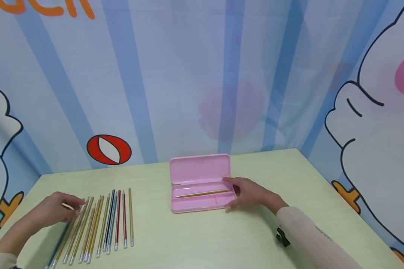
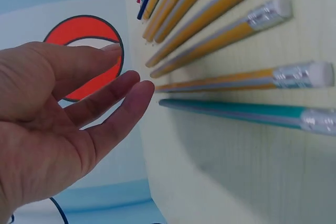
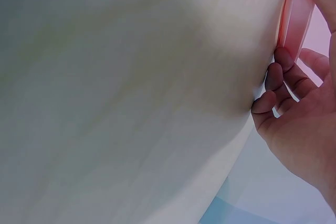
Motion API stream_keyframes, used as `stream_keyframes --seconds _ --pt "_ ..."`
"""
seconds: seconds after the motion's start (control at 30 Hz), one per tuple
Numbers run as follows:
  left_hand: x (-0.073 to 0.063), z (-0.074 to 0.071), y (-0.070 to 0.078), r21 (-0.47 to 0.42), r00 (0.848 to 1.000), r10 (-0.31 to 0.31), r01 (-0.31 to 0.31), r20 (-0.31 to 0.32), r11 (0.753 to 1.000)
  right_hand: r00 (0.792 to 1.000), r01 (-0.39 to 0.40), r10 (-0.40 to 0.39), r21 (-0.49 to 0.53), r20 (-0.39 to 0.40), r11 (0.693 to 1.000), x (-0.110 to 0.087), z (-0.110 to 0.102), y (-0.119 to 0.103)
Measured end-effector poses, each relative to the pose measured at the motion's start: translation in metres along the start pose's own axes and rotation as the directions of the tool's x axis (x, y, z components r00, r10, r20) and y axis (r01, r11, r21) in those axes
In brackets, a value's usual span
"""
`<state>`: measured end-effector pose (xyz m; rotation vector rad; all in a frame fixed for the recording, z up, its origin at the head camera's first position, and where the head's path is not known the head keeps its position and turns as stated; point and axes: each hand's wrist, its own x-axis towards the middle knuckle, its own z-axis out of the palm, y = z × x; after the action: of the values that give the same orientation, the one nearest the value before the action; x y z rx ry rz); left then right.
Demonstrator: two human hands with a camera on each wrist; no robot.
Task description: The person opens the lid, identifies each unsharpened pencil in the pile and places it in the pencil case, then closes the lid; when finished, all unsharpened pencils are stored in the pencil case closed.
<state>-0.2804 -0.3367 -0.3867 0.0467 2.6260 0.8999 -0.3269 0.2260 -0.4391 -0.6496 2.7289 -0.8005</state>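
Across the bench (image 1: 175, 241), head view: one pink pencil case (image 1: 193, 204), lid (image 1: 200, 170) raised, one yellow pencil (image 1: 203, 193) lying slightly aslant inside; exact compartment uncertain. To its left, well apart: pencils (image 1: 94, 231) in a loose row, mostly yellow, some red and dark, white erasers toward the person. Left hand (image 1: 58, 211) at the row's left end, covering some tips. Right hand (image 1: 250, 192) at the case's right end, masking that end. Behind: printed backdrop (image 1: 181, 74). Risk: a push by the right hand could slide or tip the case, and the loose pencil with it; a knock could drop the lid.

Left wrist view: fingers parted from the thumb, nothing held. Nearest tips: a yellow pencil (image 2: 220, 83) and a teal pencil (image 2: 231, 110); contact cannot be told. Risk: with tips so close, a pinch could take two at once or roll a neighbour; a sharp point could also prick.

Right wrist view: fingers curled against the case end, thumb opposite, gripping it. Interior mostly out of frame. Risk: fingers over the rim could block that end or be nipped by a falling lid.
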Motion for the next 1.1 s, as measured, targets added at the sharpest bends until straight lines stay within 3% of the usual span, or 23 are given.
stream_keyframes --seconds 0.33,0.53,0.77,1.1 --pt "-0.002 0.003 -0.015 -0.044 0.995 -0.097 0.099 0.032 0.994 1.000 0.003 -0.002 -0.012 0.005 1.000 0.001 -0.003 -0.001" --pt "-0.003 0.004 -0.016 -0.055 0.995 -0.087 0.090 0.052 0.994 1.000 -0.004 0.004 -0.020 0.003 1.000 0.002 -0.005 -0.002" --pt "-0.003 0.008 -0.018 -0.027 0.995 -0.097 0.098 0.028 0.995 1.000 -0.003 0.003 -0.015 0.003 1.000 0.003 -0.006 -0.001" --pt "0.001 0.017 -0.013 0.045 1.000 -0.024 0.025 -0.011 0.999 1.000 0.007 -0.007 -0.020 0.004 1.000 0.000 -0.004 0.002"
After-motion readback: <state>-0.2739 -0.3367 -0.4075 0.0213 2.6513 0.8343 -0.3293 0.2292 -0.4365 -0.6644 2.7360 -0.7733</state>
